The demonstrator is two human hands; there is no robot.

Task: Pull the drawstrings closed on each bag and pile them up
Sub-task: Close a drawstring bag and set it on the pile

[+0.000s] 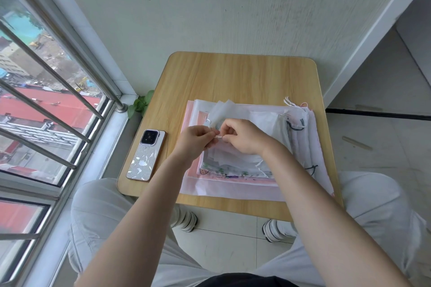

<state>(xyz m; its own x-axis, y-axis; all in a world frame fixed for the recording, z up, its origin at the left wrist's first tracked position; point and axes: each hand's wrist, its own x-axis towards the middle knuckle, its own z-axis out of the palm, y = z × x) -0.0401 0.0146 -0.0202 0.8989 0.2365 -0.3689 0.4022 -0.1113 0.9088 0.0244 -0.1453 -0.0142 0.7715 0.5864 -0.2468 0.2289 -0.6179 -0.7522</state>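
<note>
Bags on counter (233, 72), both hands at a drawstring.
Phone (146, 155) left of the fingers; left hand (194, 141) and right hand (242, 136) each pinch a white cord (220, 137) of a small sheer bag (221, 112), above the bag pile (233, 165); corded bags (300, 128) to the right.

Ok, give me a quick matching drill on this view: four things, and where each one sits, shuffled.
Things:
1. phone
2. small white bag
3. plant leaves
4. black-corded bags

Places:
A. off the table's left edge, by the window
B. right side of the pile
C. held up between left hand and right hand
D. flat on the table, left of the pile

Pairs: 1-D, 2-C, 3-A, 4-B
</note>
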